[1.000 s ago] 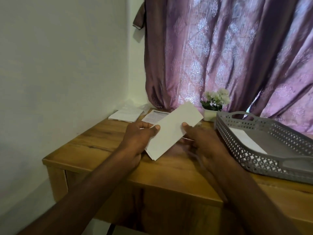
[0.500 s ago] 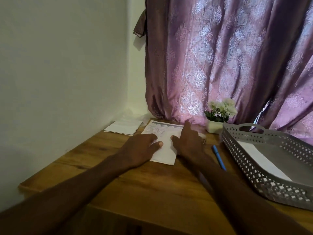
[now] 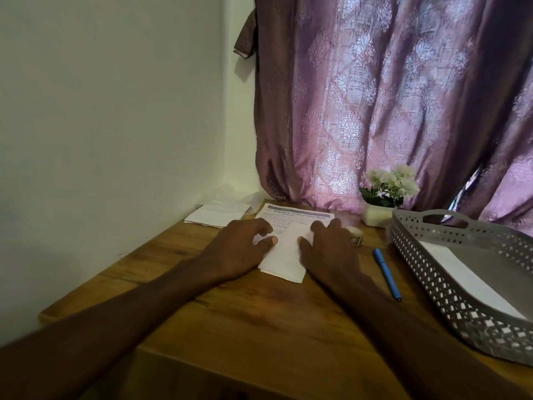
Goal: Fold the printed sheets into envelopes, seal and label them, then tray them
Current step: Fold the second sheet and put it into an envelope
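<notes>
Envelope (image 3: 284, 255) flat between both hands' grips.

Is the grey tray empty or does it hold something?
Not empty: the grey tray holds a flat white envelope or sheet on its floor.

Bare wooden desk (image 3: 259, 321) lies open below both hands. Just right of the right hand (image 3: 331, 249) lie a blue pen (image 3: 387, 273) and tape roll (image 3: 355, 234); beyond them, a grey tray (image 3: 450, 287) blocks passage.
</notes>
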Action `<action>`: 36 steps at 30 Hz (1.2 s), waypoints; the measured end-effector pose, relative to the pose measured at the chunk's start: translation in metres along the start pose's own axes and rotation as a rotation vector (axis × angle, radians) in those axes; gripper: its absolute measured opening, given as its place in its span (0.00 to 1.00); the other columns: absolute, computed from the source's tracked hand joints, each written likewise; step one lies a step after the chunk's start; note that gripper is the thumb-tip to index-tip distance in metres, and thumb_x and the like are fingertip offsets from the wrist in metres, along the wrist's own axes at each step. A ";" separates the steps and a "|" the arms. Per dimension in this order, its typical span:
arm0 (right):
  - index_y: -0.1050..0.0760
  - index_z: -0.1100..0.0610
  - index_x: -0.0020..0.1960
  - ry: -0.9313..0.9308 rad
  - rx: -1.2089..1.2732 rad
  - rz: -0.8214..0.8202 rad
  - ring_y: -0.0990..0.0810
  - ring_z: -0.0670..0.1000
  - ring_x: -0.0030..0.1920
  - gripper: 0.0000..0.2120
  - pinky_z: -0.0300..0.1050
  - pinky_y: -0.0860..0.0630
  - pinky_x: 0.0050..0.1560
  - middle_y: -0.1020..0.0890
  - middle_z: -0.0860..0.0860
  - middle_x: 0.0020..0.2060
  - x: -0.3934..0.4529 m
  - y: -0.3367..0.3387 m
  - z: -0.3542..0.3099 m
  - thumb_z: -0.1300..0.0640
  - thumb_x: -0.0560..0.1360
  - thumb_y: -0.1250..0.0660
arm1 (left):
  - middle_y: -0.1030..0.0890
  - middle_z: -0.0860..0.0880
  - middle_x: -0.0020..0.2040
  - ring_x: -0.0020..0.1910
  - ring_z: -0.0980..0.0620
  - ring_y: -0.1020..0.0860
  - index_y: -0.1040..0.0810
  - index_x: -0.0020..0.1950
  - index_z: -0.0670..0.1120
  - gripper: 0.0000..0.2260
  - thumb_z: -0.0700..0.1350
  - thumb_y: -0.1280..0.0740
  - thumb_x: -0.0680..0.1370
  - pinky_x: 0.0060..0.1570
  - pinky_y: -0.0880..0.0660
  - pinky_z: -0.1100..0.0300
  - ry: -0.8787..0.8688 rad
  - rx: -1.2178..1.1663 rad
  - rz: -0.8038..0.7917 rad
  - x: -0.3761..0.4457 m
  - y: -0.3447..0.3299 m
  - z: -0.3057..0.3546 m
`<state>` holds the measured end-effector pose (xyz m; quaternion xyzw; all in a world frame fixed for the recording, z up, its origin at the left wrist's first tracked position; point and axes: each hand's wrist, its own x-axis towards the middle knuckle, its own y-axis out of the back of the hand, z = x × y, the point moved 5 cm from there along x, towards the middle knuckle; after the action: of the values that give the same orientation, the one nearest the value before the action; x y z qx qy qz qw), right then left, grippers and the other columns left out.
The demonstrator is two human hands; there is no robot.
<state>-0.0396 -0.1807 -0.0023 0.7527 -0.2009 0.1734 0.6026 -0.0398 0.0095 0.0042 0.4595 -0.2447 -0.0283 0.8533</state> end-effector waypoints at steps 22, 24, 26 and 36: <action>0.22 0.53 0.66 0.288 0.052 -0.166 0.28 0.56 0.67 0.20 0.60 0.29 0.66 0.26 0.54 0.64 0.046 -0.047 -0.142 0.43 0.81 0.38 | 0.25 0.43 0.70 0.68 0.44 0.28 0.30 0.74 0.42 0.20 0.46 0.37 0.83 0.67 0.29 0.52 0.136 0.275 0.098 0.024 0.048 -0.130; 0.25 0.54 0.69 0.272 -0.007 -0.232 0.32 0.58 0.70 0.24 0.62 0.32 0.69 0.29 0.54 0.68 0.052 -0.062 -0.151 0.40 0.81 0.40 | 0.24 0.43 0.68 0.66 0.44 0.26 0.29 0.73 0.42 0.19 0.45 0.37 0.83 0.65 0.28 0.52 0.137 0.269 0.106 0.022 0.047 -0.130; 0.25 0.54 0.67 0.265 0.001 -0.249 0.32 0.58 0.69 0.24 0.63 0.33 0.69 0.29 0.54 0.68 0.055 -0.071 -0.155 0.40 0.80 0.39 | 0.23 0.43 0.67 0.64 0.44 0.25 0.29 0.72 0.41 0.18 0.44 0.37 0.82 0.64 0.27 0.51 0.136 0.280 0.116 0.023 0.046 -0.131; 0.21 0.49 0.44 0.168 0.528 -0.147 0.18 0.48 0.44 0.04 0.53 0.20 0.52 0.17 0.45 0.43 0.064 -0.061 -0.154 0.55 0.73 0.26 | 0.20 0.44 0.63 0.60 0.45 0.24 0.25 0.68 0.43 0.15 0.49 0.38 0.84 0.61 0.26 0.51 0.049 0.234 0.355 0.026 0.059 -0.117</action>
<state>0.0440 -0.0248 0.0116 0.8791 -0.0430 0.2372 0.4113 0.0243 0.1262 0.0081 0.5055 -0.3023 0.1622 0.7916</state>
